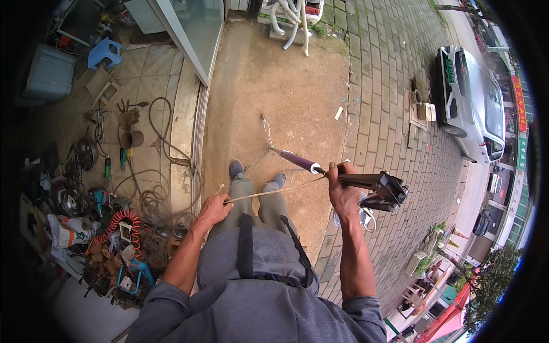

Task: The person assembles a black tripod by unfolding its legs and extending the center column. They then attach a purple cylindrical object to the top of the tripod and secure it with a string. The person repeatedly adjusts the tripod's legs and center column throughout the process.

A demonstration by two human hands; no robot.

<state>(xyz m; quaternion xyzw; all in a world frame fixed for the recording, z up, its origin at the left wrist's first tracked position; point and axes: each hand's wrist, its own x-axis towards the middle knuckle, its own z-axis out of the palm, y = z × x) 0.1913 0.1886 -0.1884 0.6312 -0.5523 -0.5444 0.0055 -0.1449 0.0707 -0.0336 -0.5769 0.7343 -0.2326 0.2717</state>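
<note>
My left hand is closed on one end of a thin pale cord, in front of my left thigh. The cord runs taut across my legs up to my right hand. That hand grips a long pole-like device, held slanting out to the right. Toward its far end the device has a purple cylindrical section with a white end ring. Beyond that, a wire loop hangs over the ground. On the other side of my right hand are dark brown folded metal legs. My fingers partly hide the joint.
At left, a sliding door track borders a workshop floor with coiled hoses, tools and a blue stool. White bent pipes lie ahead. Brick paving extends right to a parked white car. A cement block stands near it.
</note>
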